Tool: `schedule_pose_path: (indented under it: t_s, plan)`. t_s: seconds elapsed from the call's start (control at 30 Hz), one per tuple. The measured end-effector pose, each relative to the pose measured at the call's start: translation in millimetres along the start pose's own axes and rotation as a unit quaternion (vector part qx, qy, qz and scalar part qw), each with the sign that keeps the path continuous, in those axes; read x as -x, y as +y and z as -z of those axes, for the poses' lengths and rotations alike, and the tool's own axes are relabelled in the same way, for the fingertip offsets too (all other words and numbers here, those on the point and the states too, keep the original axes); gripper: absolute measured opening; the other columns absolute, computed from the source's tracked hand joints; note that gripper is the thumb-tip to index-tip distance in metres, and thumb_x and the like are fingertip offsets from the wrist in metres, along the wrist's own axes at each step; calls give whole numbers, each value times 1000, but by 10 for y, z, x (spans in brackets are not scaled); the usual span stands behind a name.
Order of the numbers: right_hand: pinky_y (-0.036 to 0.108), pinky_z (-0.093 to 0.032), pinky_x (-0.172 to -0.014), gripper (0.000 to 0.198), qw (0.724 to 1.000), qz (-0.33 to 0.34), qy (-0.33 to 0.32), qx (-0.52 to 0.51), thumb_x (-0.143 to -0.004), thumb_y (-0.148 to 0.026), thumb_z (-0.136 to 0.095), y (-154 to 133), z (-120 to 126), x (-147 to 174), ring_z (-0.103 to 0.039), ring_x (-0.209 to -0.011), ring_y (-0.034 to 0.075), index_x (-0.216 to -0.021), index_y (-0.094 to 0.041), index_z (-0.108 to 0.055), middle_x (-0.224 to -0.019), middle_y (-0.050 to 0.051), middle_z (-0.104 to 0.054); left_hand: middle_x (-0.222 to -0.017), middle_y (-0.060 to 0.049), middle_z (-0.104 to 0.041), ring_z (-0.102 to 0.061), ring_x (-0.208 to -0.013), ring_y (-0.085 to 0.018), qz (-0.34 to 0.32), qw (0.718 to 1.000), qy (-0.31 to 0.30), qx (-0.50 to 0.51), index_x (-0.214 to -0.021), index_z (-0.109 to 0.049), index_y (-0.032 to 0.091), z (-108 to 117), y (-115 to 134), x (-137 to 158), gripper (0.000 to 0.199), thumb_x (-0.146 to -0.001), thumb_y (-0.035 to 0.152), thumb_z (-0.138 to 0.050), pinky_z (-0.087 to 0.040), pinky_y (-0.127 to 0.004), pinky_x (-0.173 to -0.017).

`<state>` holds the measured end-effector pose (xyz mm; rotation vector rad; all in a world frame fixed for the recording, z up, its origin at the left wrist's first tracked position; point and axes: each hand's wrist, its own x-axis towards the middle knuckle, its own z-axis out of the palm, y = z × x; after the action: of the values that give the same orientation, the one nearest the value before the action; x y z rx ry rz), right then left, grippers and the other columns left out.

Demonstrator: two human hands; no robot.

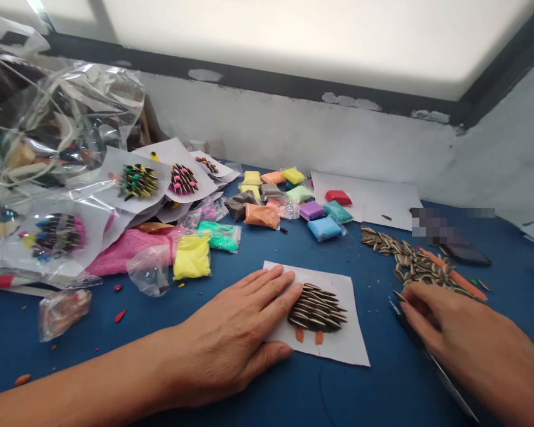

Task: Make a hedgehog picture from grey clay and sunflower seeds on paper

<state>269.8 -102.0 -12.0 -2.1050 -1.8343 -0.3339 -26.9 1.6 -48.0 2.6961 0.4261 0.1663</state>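
Note:
My left hand [244,332] lies flat with fingers stretched out over the left side of a white paper card [356,347], holding nothing. On the card is a hedgehog-like figure [318,308] of overlapping striped sunflower seeds, with two small orange-brown feet below it; my fingertips touch its left edge and hide that part. My right hand [467,344] is closed in a pinch on a sunflower seed [399,296], just in front of the seed pile [409,261]. A slim dark and metallic tool [449,385] runs beneath the right hand; its kind is unclear.
Bagged coloured clay packets [311,210] lie at the back centre. Finished seed figures on paper [139,181] and clear plastic bags [71,112] crowd the left. An orange strip [456,276] lies by the seeds. A dark phone-like object [465,252] is behind them.

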Motion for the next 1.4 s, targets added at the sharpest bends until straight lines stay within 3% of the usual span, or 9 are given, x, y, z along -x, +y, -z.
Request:
schedule_pose_path:
  t_s: [0.1,0.37,0.53,0.67,0.83,1.03,1.2,1.4]
  plan:
    - [25,-36,-31,35,999,15,-43,-3,-84,-45,-50,-4,17,-18,-58,-36,16,-56,-26,-58,-50,0,-62,-161,-15,-24,-18,-149,-29,-2,1000,14,10,-156,-23,14,-11,-4,1,64,-102,42,-44,-21,-49,-121]
    - [29,-50,-49,37,998,70,2,-5,-94,-50,-46,-31,0,42,-71,-60,18,-84,-26,-72,-78,2,-75,-161,-14,-24,-17,-149,-30,-4,1000,21,11,-157,-22,17,-20,-7,7,64,-103,44,-44,-22,-49,-121]
    - [28,-53,-59,34,995,100,7,-10,-97,-46,-44,-84,-50,62,-71,-73,17,-84,-28,-70,-87,0,-73,-160,-14,-24,-17,-149,-31,0,1000,24,10,-157,-23,17,-17,-3,5,64,-103,43,-44,-23,-49,-121]
    - [29,-49,-52,34,995,99,16,5,-97,-48,-44,-54,41,125,-69,-64,17,-85,-29,-69,-80,-1,-73,-161,-15,-22,-16,-149,-31,2,1000,6,-1,-156,-23,13,2,10,-2,65,-103,47,-39,-23,-49,-121]
    - [30,-48,-50,32,992,116,-20,39,-96,-52,-44,77,92,277,-68,-60,17,-90,-32,-69,-82,-2,-74,-161,-15,-22,-15,-149,-31,8,1000,-4,-5,-156,-24,11,17,29,-17,65,-103,46,-39,-22,-49,-121]
    - [23,-50,-47,21,981,175,-84,-27,-87,-24,-47,-91,-22,265,-64,-52,13,-70,-26,-58,-65,-2,-64,-161,-16,-21,-16,-149,-32,9,1000,-5,-6,-156,-25,9,14,23,-6,66,-103,46,-40,-21,-50,-121]
    - [17,-45,-37,17,983,160,-67,-58,-82,-20,-49,-158,-19,204,-62,-45,10,-70,-26,-59,-59,-4,-62,-161,-14,-21,-14,-150,-30,17,1000,-9,5,-156,-24,12,22,24,-11,66,-103,46,-40,-21,-49,-121]
    - [22,-56,-61,22,988,145,-41,-36,-98,-41,-47,-52,48,273,-73,-76,16,-97,-29,-66,-91,-1,-73,-161,-14,-22,-16,-150,-31,15,1000,-7,2,-157,-22,12,43,48,-3,66,-102,43,-42,-23,-51,-120]
